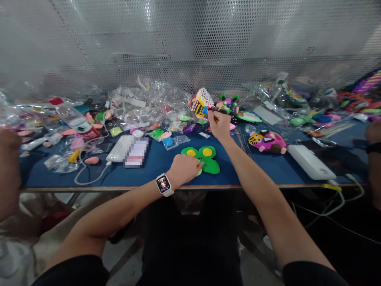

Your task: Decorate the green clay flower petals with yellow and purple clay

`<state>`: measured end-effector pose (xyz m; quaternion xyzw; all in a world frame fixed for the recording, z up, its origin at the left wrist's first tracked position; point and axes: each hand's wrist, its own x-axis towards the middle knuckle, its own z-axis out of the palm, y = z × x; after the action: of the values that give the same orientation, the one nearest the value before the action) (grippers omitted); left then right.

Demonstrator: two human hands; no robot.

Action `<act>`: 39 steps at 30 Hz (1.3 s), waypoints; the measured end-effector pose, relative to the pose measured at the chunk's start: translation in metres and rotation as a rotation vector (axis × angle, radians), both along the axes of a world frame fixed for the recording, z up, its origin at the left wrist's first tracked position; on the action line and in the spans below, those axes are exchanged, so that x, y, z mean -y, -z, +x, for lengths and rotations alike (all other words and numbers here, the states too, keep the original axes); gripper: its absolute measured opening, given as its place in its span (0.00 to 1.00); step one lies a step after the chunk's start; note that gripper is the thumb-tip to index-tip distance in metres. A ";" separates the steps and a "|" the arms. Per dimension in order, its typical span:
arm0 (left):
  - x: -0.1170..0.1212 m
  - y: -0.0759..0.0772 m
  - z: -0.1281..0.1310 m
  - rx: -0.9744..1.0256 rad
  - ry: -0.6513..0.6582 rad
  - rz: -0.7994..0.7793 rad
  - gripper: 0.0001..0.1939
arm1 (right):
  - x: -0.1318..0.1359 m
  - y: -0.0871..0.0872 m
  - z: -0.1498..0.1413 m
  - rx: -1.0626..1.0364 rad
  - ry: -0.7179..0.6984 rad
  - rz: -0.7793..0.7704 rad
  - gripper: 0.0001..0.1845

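Note:
On the blue table in front of me lies a flat green clay figure (211, 166) with rounded lobes and two yellow discs on its upper lobes. My left hand (185, 170), wearing a white watch, is closed at its left side, thumb and fingers gripping its edge and hiding part of it. Farther back, my right hand (220, 124) is closed in a pinch beside a small blue piece (205, 111); what its fingers hold is not clear. Just behind that hand stand a clay model (203, 98) with a white speckled top and a green-and-purple clay model (228, 104).
A pink clay animal (275, 142) and white power bank (311, 162) lie right. Left are a blurred-out phone (137, 153), another white power bank (120, 148) with cable and a red-capped bottle (74, 119). Plastic wrappers (149, 103) pile along the mesh wall. Other people's arms show at both sides.

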<state>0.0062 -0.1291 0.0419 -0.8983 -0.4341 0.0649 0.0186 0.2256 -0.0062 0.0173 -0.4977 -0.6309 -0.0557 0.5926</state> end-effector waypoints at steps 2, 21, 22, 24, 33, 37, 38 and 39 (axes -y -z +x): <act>-0.003 -0.004 -0.001 -0.010 0.018 0.002 0.34 | 0.001 -0.001 0.000 0.010 -0.008 -0.010 0.39; -0.017 0.003 -0.008 0.043 0.284 -0.004 0.22 | 0.000 0.003 0.001 0.021 -0.007 -0.003 0.38; -0.019 0.001 -0.010 0.034 0.352 -0.030 0.20 | 0.001 0.003 0.001 0.023 -0.002 -0.006 0.38; -0.023 -0.004 -0.015 0.031 0.406 0.005 0.18 | 0.001 0.003 0.001 0.035 0.005 -0.015 0.37; -0.003 0.004 -0.008 0.106 0.650 0.075 0.22 | 0.002 0.005 0.000 0.052 -0.015 -0.077 0.32; -0.014 -0.003 -0.001 0.209 0.459 0.178 0.25 | 0.002 0.004 -0.003 0.050 -0.016 -0.087 0.31; -0.016 -0.003 0.000 0.133 0.498 0.117 0.22 | 0.003 0.003 -0.003 0.046 -0.018 -0.086 0.30; -0.018 -0.004 0.001 0.068 0.515 0.068 0.21 | 0.003 0.003 -0.003 0.043 -0.021 -0.085 0.30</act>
<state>0.0069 -0.1111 0.0454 -0.9798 -0.1933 0.0130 0.0501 0.2223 -0.0094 0.0147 -0.5144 -0.6506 -0.0333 0.5576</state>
